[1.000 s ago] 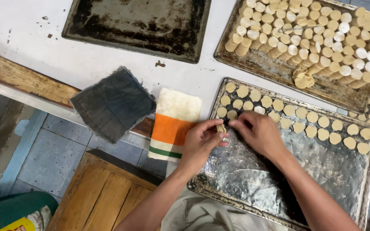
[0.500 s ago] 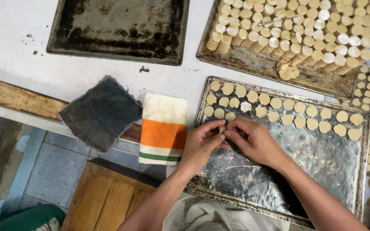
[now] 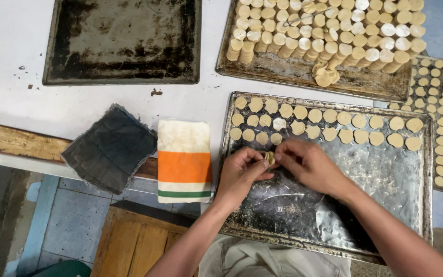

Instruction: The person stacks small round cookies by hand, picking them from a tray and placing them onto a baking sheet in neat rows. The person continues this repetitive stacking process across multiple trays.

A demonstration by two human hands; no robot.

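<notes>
Pale dough disc (image 3: 269, 157) sits pinched between the fingertips of the left hand (image 3: 240, 172) and right hand (image 3: 306, 164), both hands close together over the greasy metal tray (image 3: 334, 205). Beyond the hands, rows of flat discs (image 3: 329, 125) line the tray's far edge. Left of the tray lie a striped orange cloth (image 3: 184, 161) and a dark cloth (image 3: 109, 147) on the white worktop (image 3: 16, 102). Beyond the tray stands another tray (image 3: 293, 69) of stacked discs (image 3: 329, 31).
</notes>
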